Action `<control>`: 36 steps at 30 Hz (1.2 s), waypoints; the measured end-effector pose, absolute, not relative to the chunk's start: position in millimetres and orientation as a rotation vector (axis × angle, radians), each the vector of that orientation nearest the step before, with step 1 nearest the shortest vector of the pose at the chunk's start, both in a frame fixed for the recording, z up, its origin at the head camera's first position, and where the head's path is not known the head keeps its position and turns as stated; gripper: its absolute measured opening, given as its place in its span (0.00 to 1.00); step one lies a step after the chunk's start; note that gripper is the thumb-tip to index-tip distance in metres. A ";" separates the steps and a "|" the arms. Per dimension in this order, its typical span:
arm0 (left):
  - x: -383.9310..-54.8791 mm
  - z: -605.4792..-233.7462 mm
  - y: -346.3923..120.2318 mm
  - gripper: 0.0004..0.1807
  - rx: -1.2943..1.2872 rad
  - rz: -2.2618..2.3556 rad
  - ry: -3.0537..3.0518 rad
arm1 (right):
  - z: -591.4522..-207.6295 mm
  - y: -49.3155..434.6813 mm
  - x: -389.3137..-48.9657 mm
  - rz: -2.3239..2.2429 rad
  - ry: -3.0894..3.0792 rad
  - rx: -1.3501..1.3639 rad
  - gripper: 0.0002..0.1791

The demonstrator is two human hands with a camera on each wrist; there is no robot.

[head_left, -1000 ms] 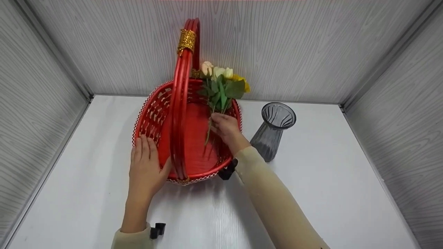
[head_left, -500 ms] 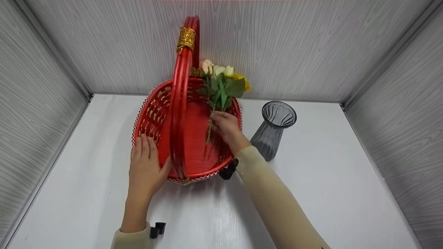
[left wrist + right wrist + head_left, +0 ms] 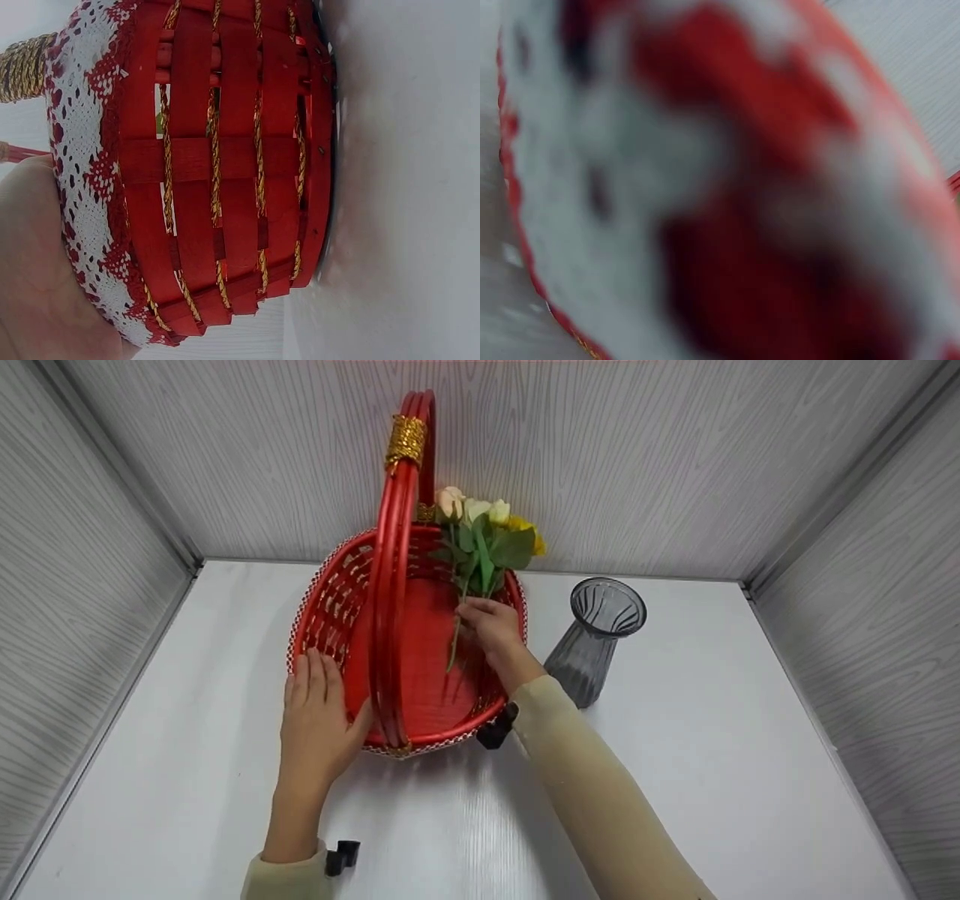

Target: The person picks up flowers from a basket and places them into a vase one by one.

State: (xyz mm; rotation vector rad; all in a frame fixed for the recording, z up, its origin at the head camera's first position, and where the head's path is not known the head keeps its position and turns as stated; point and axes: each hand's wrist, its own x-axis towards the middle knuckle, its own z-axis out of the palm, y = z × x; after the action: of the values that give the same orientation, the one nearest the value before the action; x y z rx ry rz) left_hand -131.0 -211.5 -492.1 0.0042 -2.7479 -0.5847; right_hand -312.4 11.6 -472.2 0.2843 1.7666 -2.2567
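Note:
A red woven basket (image 3: 450, 734) with a tall arched handle stands on the white table. My left hand (image 3: 316, 727) rests on its near left rim, fingers straight and thumb spread; in the left wrist view the palm touches the lace-trimmed edge. Inside the basket's right side, my right hand (image 3: 493, 628) pinches the stems of a small bunch of artificial flowers (image 3: 484, 544). Pale pink, cream and yellow blooms lean over the back right rim, and one green stem hangs below the fingers. Blurred red and white lace trim (image 3: 645, 165) fills the right wrist view, hiding the right hand there.
A grey ribbed glass vase (image 3: 592, 649) stands right of the basket, close to the right forearm. Grey wood-grain panels (image 3: 637, 457) enclose the table at the back and both sides. The basket handle (image 3: 390, 607) arches between the two hands.

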 end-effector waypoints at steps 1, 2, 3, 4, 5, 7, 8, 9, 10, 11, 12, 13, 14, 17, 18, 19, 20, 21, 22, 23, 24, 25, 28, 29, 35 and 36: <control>-130.9 -491.9 -211.5 0.44 0.006 -0.586 -2.751 | -472.4 11.6 -312.6 -2.257 1.769 0.283 0.16; -130.9 -491.6 -211.5 0.45 0.008 -0.588 -2.755 | -472.6 11.6 -312.9 -2.260 1.768 0.284 0.16; -131.0 -491.3 -211.4 0.45 0.007 -0.589 -2.757 | -472.9 11.6 -313.2 -2.262 1.770 0.282 0.15; -130.9 -491.0 -211.4 0.45 0.008 -0.590 -2.760 | -473.1 11.5 -313.5 -2.264 1.772 0.279 0.15; -130.9 -490.9 -211.4 0.45 0.008 -0.591 -2.761 | -473.4 11.5 -313.7 -2.270 1.768 0.274 0.15; -130.9 -490.8 -211.5 0.44 0.008 -0.594 -2.759 | -473.8 11.6 -314.0 -2.281 1.761 0.264 0.15; -130.8 -490.8 -211.5 0.44 0.006 -0.594 -2.755 | -474.0 11.6 -314.1 -2.283 1.760 0.260 0.15; -130.8 -490.9 -211.6 0.44 0.004 -0.595 -2.751 | -474.2 11.5 -314.1 -2.284 1.761 0.253 0.14; -130.8 -491.0 -211.6 0.44 0.002 -0.594 -2.747 | -474.3 11.5 -314.1 -2.285 1.765 0.246 0.14; -130.9 -491.2 -211.6 0.44 -0.001 -0.594 -2.744 | -474.4 11.6 -313.9 -2.282 1.771 0.242 0.14; -131.0 -491.3 -211.7 0.44 -0.004 -0.594 -2.742 | -474.4 11.6 -313.7 -2.275 1.786 0.238 0.14; -131.1 -491.5 -211.7 0.44 -0.007 -0.593 -2.739 | -474.4 11.7 -313.4 -2.268 1.798 0.233 0.14; -131.0 -491.7 -211.8 0.44 -0.007 -0.590 -2.737 | -474.5 11.8 -313.2 -2.262 1.808 0.225 0.14; -131.0 -492.3 -212.0 0.44 -0.003 -0.589 -2.734 | -474.7 12.0 -312.1 -2.241 1.843 0.198 0.15; -131.0 -492.6 -212.1 0.44 -0.002 -0.587 -2.733 | -474.8 12.1 -311.7 -2.236 1.850 0.189 0.15; -130.9 -492.8 -212.2 0.44 -0.001 -0.585 -2.732 | -475.0 12.2 -311.6 -2.233 1.856 0.179 0.15; -130.8 -493.0 -212.2 0.44 0.001 -0.583 -2.733 | -475.1 12.3 -311.3 -2.229 1.862 0.170 0.14; -130.9 -493.0 -212.2 0.44 0.001 -0.584 -2.734 | -475.2 12.4 -311.2 -2.227 1.865 0.162 0.14; -131.0 -493.0 -212.3 0.44 -0.001 -0.584 -2.739 | -475.2 12.5 -311.0 -2.223 1.870 0.155 0.13; -131.1 -493.0 -212.3 0.44 -0.003 -0.581 -2.742 | -475.3 12.7 -310.9 -2.220 1.873 0.149 0.12; -131.1 -493.0 -212.4 0.44 -0.003 -0.580 -2.747 | -475.4 12.7 -310.8 -2.217 1.876 0.139 0.12; -131.0 -492.6 -212.2 0.44 -0.002 -0.581 -2.751 | -475.4 12.7 -310.6 -2.212 1.882 0.130 0.12; -130.8 -491.5 -211.9 0.44 -0.003 -0.581 -2.758 | -475.3 12.6 -310.0 -2.196 1.899 0.086 0.14; -130.7 -491.2 -211.6 0.44 -0.004 -0.580 -2.757 | -475.3 12.6 -309.8 -2.190 1.908 0.069 0.15; -130.6 -491.8 -211.0 0.44 -0.010 -0.583 -2.746 | -474.9 13.1 -308.1 -2.178 1.955 0.003 0.14; -130.8 -492.1 -210.9 0.44 -0.010 -0.584 -2.747 | -474.8 13.2 -307.8 -2.180 1.964 -0.003 0.13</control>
State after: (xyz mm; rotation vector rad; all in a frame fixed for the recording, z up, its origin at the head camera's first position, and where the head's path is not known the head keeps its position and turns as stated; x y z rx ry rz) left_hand -130.8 -210.9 -492.1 -0.0102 -2.7470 -0.5844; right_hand -307.8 13.2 -474.8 -0.0028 1.9640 -2.1801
